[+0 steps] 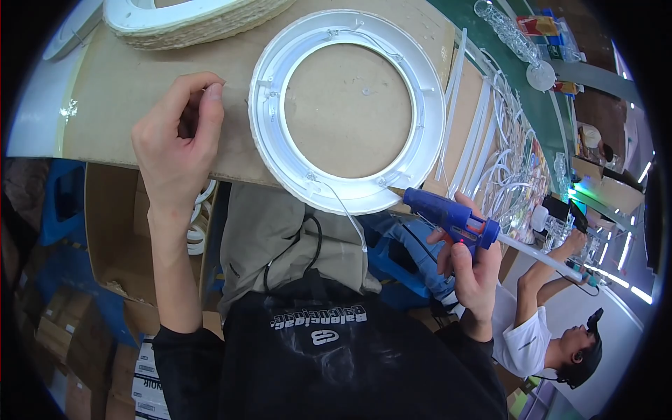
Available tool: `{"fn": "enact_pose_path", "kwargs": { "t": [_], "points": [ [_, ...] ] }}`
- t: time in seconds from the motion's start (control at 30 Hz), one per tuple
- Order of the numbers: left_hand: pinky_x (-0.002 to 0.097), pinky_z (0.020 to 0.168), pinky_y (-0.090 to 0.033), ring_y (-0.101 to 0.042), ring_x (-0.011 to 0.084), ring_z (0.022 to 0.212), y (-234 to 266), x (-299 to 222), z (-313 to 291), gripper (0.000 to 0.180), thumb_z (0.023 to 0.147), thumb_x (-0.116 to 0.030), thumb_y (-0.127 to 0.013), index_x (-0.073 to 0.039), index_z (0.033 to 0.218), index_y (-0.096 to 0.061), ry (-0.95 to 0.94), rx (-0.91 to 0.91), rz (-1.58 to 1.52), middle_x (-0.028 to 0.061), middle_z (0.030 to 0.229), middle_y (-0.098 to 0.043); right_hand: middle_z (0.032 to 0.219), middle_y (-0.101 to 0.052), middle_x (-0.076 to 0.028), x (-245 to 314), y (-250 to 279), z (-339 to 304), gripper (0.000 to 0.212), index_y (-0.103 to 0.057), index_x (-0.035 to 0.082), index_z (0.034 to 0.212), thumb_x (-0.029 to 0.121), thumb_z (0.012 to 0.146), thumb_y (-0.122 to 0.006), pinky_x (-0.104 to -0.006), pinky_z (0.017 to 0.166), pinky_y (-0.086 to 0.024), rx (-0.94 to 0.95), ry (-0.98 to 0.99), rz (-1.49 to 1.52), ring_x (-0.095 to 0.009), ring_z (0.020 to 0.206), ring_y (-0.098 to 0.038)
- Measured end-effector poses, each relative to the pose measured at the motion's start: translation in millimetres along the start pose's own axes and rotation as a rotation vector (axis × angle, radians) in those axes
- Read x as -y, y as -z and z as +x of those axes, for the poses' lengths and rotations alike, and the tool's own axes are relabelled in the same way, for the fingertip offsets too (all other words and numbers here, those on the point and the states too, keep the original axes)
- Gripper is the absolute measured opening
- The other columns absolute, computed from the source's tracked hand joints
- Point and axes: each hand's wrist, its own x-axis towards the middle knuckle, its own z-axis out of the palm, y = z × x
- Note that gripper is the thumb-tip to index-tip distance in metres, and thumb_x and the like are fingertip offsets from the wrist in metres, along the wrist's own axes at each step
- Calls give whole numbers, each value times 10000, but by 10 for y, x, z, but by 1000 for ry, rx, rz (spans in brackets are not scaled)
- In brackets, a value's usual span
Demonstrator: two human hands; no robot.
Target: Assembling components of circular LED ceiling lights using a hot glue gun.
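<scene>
A white plastic ring [264, 119] with small clear clips and thin wires in its channel lies on the cardboard-covered table, its near edge jutting over the front. One thin wire [344, 204] hangs from it toward my lap. My right hand [476, 274] grips a blue glue gun [448, 217], with a long whitish glue stick [535, 253] sticking out of its back. The gun's nozzle is at the ring's lower right rim; whether it touches, I cannot tell. Left of the ring, my left hand [178, 129] is closed, thumb and forefinger pinched; anything between them is too small to name.
A stack of white rings [189, 31] sits at the far left of the table [105, 105]. White strips [470, 140] and a tangle of white tubing [511, 154] lie to the right. An open cardboard box [115, 231] stands below the left edge. A co-worker [535, 343] sits at right.
</scene>
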Motion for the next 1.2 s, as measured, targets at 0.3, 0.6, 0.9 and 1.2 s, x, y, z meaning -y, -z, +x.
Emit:
{"fn": "enact_pose_path", "kwargs": {
  "t": [0.3,0.6,0.9,1.2],
  "points": [
    [221,495,-379,-474,49,543,-6,2,13,62,902,-55,-668,-18,951,-679,10,2,-3,1,622,-542,963,-672,-156,44,243,60,578,-338,-75,1459,236,996,-493,-194,494,-430,-57,49,27,-107,573,-576],
    [209,517,-391,-489,37,573,19,-17,-7,59,909,-36,-654,-9,954,-679,29,12,2,-2,666,-576,864,-623,-124,-125,311,361,325,-531,-58,1139,229,1061,-403,-211,441,-374,-169,115,0,-86,499,-484],
    [212,527,-408,-502,46,585,0,-26,14,66,913,-31,-649,-2,966,-675,30,27,42,6,697,-602,770,-599,-83,-120,211,518,298,-548,-38,1036,224,1063,-409,-208,426,-354,-189,107,30,-68,466,-455],
    [213,527,-408,-504,49,583,4,-15,15,59,919,-31,-645,0,962,-671,21,34,24,7,698,-607,719,-550,-58,-104,140,557,308,-544,-23,1011,259,1061,-431,-203,397,-323,-208,77,60,-69,458,-445]
  ]
}}
